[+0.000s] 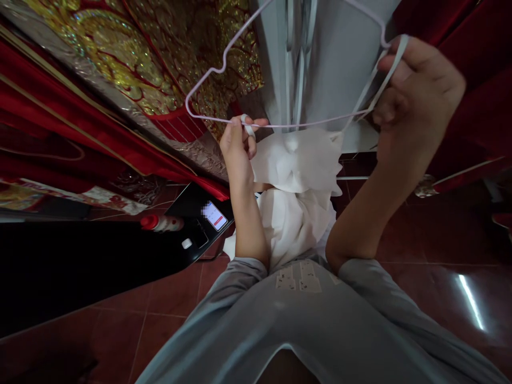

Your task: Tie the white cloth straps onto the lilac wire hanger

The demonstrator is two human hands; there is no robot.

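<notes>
A thin pink clothes hanger (308, 124) spans the upper middle, its lower bar toward me. My left hand (241, 141) is closed on the left part of that bar, with a short bit of white strap across its fingers. Raised at the hanger's right end, my right hand (420, 90) is closed on a long white strap (394, 69), stretched into a loop around that end. The strap runs down to a white garment (296, 160), which hangs in soft folds below the bar, between my forearms.
Red and gold sequined cloth (168, 58) hangs at the left, and dark red fabric (460, 32) at the right. A black table (100, 266) holds a lit phone (216, 216), a red-capped bottle (164, 223) and a small white case (186, 244). Grey panels with handles (298, 69) stand ahead.
</notes>
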